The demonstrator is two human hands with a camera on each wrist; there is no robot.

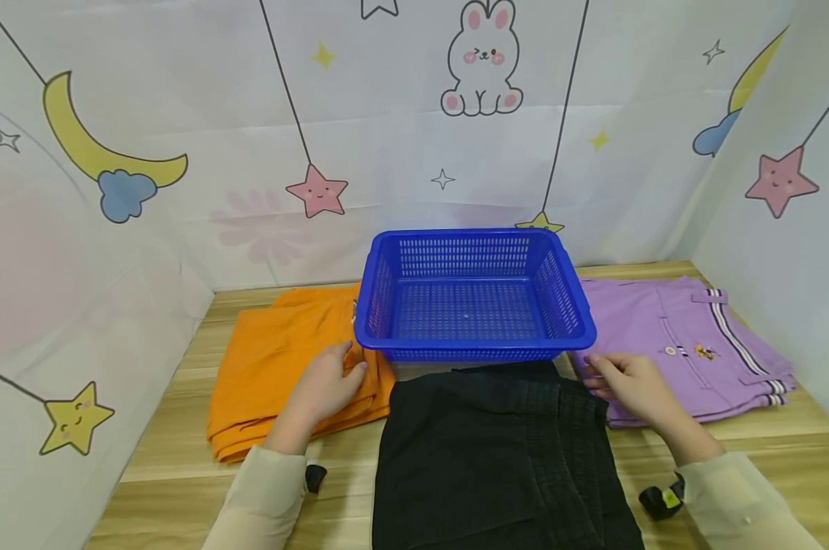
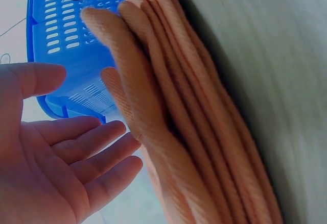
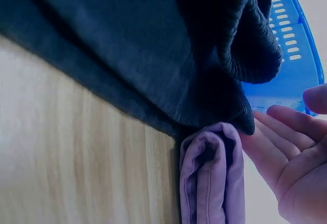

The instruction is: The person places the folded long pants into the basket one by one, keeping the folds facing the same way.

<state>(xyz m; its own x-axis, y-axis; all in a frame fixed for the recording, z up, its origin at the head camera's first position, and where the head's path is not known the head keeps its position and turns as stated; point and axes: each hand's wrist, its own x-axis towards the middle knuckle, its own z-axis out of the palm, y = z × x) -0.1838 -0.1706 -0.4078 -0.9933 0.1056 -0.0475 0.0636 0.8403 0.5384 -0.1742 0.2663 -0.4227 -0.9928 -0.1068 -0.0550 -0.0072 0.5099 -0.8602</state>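
Note:
My left hand [image 1: 328, 383] is over the inner edge of a folded pair of orange pants [image 1: 276, 367], thumb spread from the fingers. In the left wrist view its fingertips come right up to the layered orange cloth. My right hand [image 1: 630, 382] hovers between folded black pants [image 1: 469, 451] and folded purple pants [image 1: 662, 344]. The right wrist view shows its relaxed fingers [image 3: 286, 137] close by the black cloth's corner, gripping nothing. An empty blue plastic basket [image 1: 462, 353] stands behind the black pants, between the orange and purple ones.
All of this lies on a wood-grain table [image 1: 160, 489]. Behind and beside it hangs a white cloth backdrop [image 1: 400, 137] printed with stars, moons and a rabbit. Small black devices [image 1: 662, 500] sit by the wrists.

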